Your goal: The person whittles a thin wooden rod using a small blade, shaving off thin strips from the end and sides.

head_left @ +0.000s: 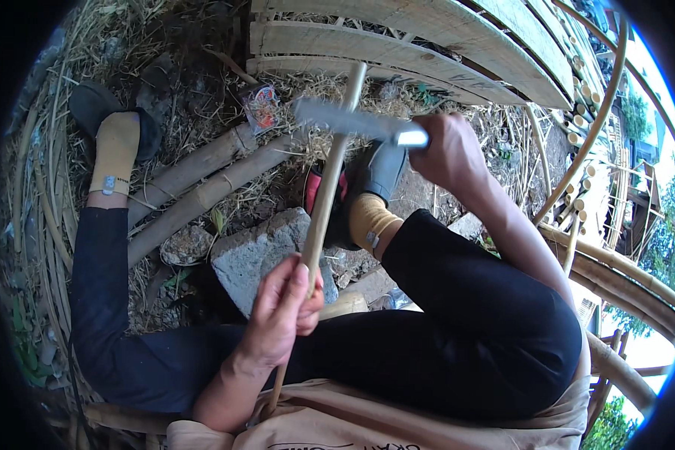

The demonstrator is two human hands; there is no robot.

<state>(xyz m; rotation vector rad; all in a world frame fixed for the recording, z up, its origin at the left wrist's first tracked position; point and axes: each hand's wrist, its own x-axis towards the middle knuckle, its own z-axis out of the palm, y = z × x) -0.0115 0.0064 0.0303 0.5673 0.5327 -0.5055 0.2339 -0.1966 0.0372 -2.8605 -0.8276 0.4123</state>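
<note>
A long, pale bamboo stick point(324, 202) slants up in front of me, its lower end near my shirt. My left hand point(285, 300) is closed around its lower part, thumb along the stick. My right hand point(450, 150) grips a broad-bladed knife point(367, 126), most of its handle hidden in the fist. The blade, a little blurred by motion, points left and crosses the upper stick not far below the tip. Whether its edge cuts into the stick, I cannot tell.
Between my legs lie a grey stone block point(259, 251) and thick bamboo poles point(217, 176) on straw-strewn ground. A slatted wooden panel point(397, 45) stands ahead. Cut bamboo point(589, 187) is stacked at the right, near curved bamboo rails point(615, 255). A crumpled colourful wrapper point(261, 107) lies beyond the poles.
</note>
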